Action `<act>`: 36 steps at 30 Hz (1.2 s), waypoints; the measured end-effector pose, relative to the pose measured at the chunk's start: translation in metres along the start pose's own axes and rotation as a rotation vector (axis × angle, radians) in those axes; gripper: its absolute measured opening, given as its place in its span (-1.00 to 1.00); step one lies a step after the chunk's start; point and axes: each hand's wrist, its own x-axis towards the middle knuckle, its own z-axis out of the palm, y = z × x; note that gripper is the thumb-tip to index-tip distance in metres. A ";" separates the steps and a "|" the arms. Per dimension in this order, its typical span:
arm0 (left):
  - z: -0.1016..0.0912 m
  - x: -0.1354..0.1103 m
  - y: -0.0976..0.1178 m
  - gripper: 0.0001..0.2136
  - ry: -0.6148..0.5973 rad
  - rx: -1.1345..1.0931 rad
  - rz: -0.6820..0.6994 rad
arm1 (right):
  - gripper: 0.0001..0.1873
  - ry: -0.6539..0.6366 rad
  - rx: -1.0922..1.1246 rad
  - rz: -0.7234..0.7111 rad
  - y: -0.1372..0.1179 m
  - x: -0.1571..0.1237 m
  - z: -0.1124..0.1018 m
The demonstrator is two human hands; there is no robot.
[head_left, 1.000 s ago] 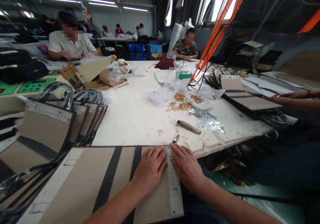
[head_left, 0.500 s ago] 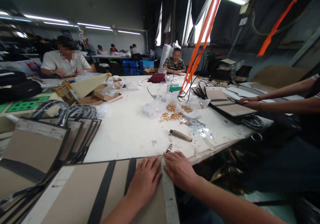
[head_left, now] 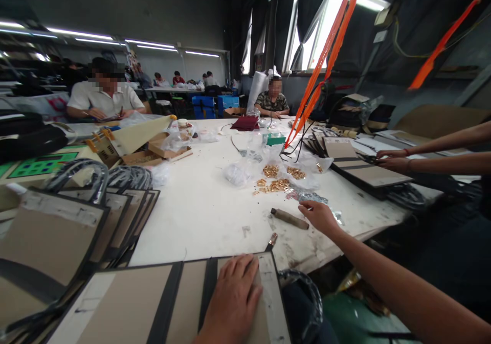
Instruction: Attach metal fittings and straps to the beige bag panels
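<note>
My left hand lies flat, fingers stretched out, on a beige bag panel with dark bands and white strips. From the panel's top edge a short tab with a shiny metal clasp sticks out. My right hand is over the table by a spread of thin silver metal pieces, partly covering them; its fingers point left and nothing shows in them. Just left of it lies a wrapped, stick-like tool. Gold-coloured fittings lie behind, some on clear plastic bags.
A stack of similar panels with wrapped handles stands at left. Orange straps hang over the table. At right, a co-worker's hands are at another panel stack. A plastic-wrapped handle hangs beside my panel.
My right hand has left the panel's right edge and moved forward and right to the silver pieces. My left hand has stayed on the panel. The view has shifted slightly.
</note>
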 end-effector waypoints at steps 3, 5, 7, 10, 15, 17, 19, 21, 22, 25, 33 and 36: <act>0.004 0.000 -0.006 -0.48 0.044 0.046 0.050 | -0.67 -0.025 -0.096 0.020 0.003 0.041 0.004; 0.005 0.001 -0.008 -0.48 0.050 0.068 0.068 | -0.68 -0.046 -0.162 0.033 0.005 0.063 0.005; 0.006 0.001 -0.010 -0.48 0.050 0.083 0.071 | -0.68 -0.060 -0.218 0.049 0.010 0.080 0.000; 0.004 0.002 -0.010 -0.47 0.041 0.100 0.086 | -0.70 -0.080 -0.273 0.067 0.026 0.090 -0.013; 0.003 0.005 -0.010 -0.48 0.057 0.148 0.126 | -0.72 -0.098 -0.302 0.095 0.054 0.084 -0.026; 0.003 0.006 -0.009 -0.49 0.067 0.158 0.123 | -0.72 -0.104 -0.304 0.095 0.063 0.079 -0.029; 0.002 0.006 -0.006 -0.50 0.069 0.157 0.107 | -0.71 -0.115 -0.307 0.088 0.073 0.073 -0.033; 0.001 0.007 -0.003 -0.51 0.062 0.145 0.089 | -0.69 -0.130 -0.315 0.078 0.082 0.064 -0.040; 0.000 0.007 -0.002 -0.51 0.058 0.136 0.084 | -0.68 -0.137 -0.322 0.075 0.087 0.059 -0.044; 0.000 0.006 0.000 -0.53 0.047 0.113 0.069 | -0.68 -0.152 -0.338 0.072 0.096 0.044 -0.052; 0.001 0.005 -0.001 -0.52 0.010 0.065 0.037 | -0.70 -0.086 -0.307 0.129 0.089 0.030 -0.035; -0.003 0.003 0.003 -0.53 -0.029 0.016 -0.001 | -0.75 -0.070 -0.284 0.138 0.085 0.031 -0.032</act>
